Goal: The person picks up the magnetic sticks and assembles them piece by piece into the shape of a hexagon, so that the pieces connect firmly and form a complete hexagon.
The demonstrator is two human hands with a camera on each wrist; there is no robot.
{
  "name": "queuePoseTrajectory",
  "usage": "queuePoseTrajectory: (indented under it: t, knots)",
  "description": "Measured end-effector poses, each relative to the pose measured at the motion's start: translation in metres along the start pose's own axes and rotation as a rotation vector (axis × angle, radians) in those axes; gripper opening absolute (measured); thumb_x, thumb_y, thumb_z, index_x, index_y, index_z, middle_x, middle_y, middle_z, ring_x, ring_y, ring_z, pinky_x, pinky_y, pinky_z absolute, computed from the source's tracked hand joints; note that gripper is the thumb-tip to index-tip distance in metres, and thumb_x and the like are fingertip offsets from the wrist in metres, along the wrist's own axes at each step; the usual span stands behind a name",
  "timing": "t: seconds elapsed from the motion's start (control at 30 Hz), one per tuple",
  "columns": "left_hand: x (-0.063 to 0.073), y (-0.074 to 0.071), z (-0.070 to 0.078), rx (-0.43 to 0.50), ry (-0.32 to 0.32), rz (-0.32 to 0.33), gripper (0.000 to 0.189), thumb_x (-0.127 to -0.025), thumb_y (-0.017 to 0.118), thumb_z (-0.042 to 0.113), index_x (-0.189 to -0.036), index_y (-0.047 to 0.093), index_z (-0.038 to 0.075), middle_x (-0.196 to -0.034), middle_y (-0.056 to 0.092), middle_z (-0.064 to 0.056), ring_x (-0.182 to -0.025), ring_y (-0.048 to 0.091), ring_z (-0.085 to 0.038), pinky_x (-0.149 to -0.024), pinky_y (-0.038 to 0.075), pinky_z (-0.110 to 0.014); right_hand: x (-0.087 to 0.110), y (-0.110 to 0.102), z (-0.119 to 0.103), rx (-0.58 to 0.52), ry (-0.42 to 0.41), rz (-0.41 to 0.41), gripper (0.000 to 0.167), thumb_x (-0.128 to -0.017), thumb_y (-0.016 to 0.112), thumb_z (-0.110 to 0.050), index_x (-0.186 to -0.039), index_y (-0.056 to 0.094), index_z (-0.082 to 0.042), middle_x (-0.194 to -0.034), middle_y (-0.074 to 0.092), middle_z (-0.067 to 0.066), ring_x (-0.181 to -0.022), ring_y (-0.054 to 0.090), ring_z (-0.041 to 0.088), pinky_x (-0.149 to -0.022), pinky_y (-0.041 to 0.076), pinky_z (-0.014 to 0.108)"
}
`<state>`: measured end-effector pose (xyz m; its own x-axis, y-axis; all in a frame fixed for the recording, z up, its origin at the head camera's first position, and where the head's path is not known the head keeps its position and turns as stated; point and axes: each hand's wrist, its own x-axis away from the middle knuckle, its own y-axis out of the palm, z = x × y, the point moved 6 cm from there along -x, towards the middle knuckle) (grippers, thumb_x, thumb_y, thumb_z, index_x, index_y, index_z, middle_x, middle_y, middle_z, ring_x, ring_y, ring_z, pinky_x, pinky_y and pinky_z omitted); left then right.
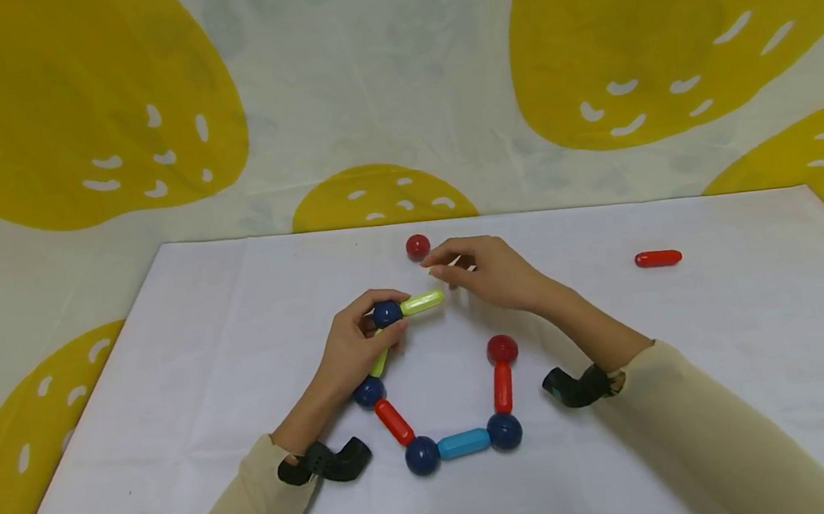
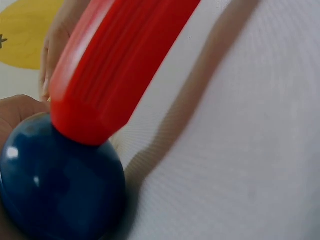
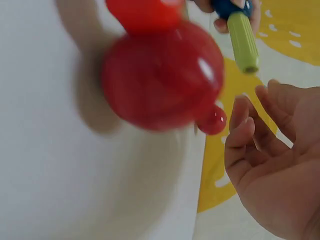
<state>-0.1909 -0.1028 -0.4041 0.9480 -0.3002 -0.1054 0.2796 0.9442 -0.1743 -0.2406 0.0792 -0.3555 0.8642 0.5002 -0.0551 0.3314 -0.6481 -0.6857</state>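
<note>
My left hand (image 1: 349,347) pinches a dark blue ball (image 1: 387,314) between fingers and thumb. From that ball a yellow-green rod (image 1: 423,302) sticks out to the right, its far end free. A second yellow-green rod (image 1: 380,364), partly hidden by the hand, links down to another blue ball (image 1: 369,392). The chain continues through a red rod (image 1: 394,422), a light blue rod (image 1: 464,443) and more balls to a red ball (image 1: 502,350). Bent fingers with nothing between them show on my right hand (image 3: 280,160), just past the rod's free end and near a loose red ball (image 1: 418,246).
A loose red rod (image 1: 658,259) lies on the right of the white table (image 1: 193,397). Behind the table's back edge hangs a pale cloth (image 1: 379,84) with yellow fruit shapes. Black straps (image 1: 580,386) circle both wrists.
</note>
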Motion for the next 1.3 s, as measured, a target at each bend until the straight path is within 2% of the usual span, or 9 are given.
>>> queuePoseTrajectory:
  t: [0.17,0.23,0.47,0.6,0.7,0.87,1.0,1.17,1.3]
  knots:
    - [0.006,0.001,0.019,-0.011,-0.002,-0.004,0.031,-0.091,0.063,0.002,-0.121,0.06,0.004,-0.095,0.062,-0.012,-0.07,0.058,-0.039,-0.061,0.046,-0.024,-0.015,-0.012,0.0,0.069,-0.022,0.044,0.027,-0.095,0.061,-0.017,-0.121,0.065,-0.011,-0.12,0.062,0.004,-0.097,0.06,0.023,-0.08,0.05,0.038]
    - [0.007,0.001,0.02,-0.016,0.0,-0.003,0.031,-0.091,0.063,0.002,-0.121,0.06,0.004,-0.096,0.061,-0.013,-0.071,0.058,-0.04,-0.062,0.046,-0.023,-0.021,-0.013,0.0,0.094,-0.043,0.037,0.029,-0.094,0.062,-0.014,-0.122,0.063,-0.01,-0.125,0.059,0.007,-0.097,0.059,0.026,-0.08,0.049,0.039]
    - [0.008,0.002,0.021,-0.007,0.02,-0.005,0.03,-0.091,0.063,0.003,-0.121,0.06,0.003,-0.105,0.061,-0.016,-0.071,0.059,-0.039,-0.063,0.046,-0.023,-0.035,-0.001,0.001,0.17,-0.099,-0.117,0.046,-0.093,0.061,-0.008,-0.138,0.051,-0.009,-0.146,0.037,0.014,-0.106,0.056,0.031,-0.092,0.046,0.044]
    - [0.007,0.003,0.021,-0.003,0.022,-0.005,0.03,-0.091,0.064,0.003,-0.121,0.06,0.005,-0.108,0.06,-0.012,-0.071,0.059,-0.036,-0.063,0.047,-0.024,-0.038,0.004,0.004,0.213,-0.089,-0.163,0.05,-0.094,0.057,-0.005,-0.142,0.046,-0.011,-0.153,0.027,0.013,-0.131,0.039,0.032,-0.104,0.034,0.046]
    - [0.007,0.003,0.021,-0.005,0.023,-0.007,0.03,-0.091,0.064,0.003,-0.121,0.06,0.005,-0.109,0.06,-0.012,-0.071,0.059,-0.036,-0.063,0.047,-0.024,-0.041,0.007,0.007,0.262,-0.077,-0.161,0.05,-0.094,0.054,-0.001,-0.142,0.046,-0.01,-0.152,0.029,0.012,-0.139,0.027,0.032,-0.11,0.024,0.048]
    - [0.007,0.002,0.021,-0.005,0.029,-0.006,0.03,-0.091,0.064,0.003,-0.12,0.061,0.004,-0.108,0.06,-0.012,-0.071,0.059,-0.039,-0.063,0.048,-0.023,-0.042,0.01,0.007,0.29,-0.088,-0.138,0.048,-0.093,0.053,0.004,-0.139,0.049,-0.008,-0.144,0.041,0.014,-0.133,0.035,0.032,-0.11,0.024,0.048]
    - [0.008,0.002,0.021,0.003,0.031,-0.006,0.03,-0.091,0.064,0.003,-0.12,0.06,0.003,-0.105,0.061,-0.013,-0.071,0.059,-0.04,-0.063,0.047,-0.023,-0.043,0.009,0.006,0.268,-0.107,-0.087,0.04,-0.09,0.057,0.005,-0.129,0.057,-0.005,-0.131,0.053,0.013,-0.116,0.05,0.028,-0.102,0.037,0.042]
    - [0.009,0.003,0.021,0.005,0.031,-0.006,0.03,-0.09,0.064,0.003,-0.12,0.06,0.002,-0.105,0.061,-0.013,-0.07,0.059,-0.04,-0.063,0.048,-0.024,-0.043,0.007,0.014,0.27,-0.038,-0.057,0.032,-0.089,0.062,0.0,-0.12,0.064,-0.008,-0.116,0.061,0.008,-0.091,0.054,0.025,-0.084,0.045,0.037]
    - [0.007,0.004,0.022,0.003,0.042,-0.01,0.03,-0.091,0.064,0.002,-0.12,0.06,0.002,-0.105,0.061,-0.014,-0.07,0.058,-0.04,-0.063,0.047,-0.024,-0.036,0.004,0.019,0.257,-0.008,-0.064,0.03,-0.088,0.066,-0.003,-0.118,0.066,-0.008,-0.113,0.062,0.008,-0.091,0.054,0.026,-0.085,0.046,0.038]
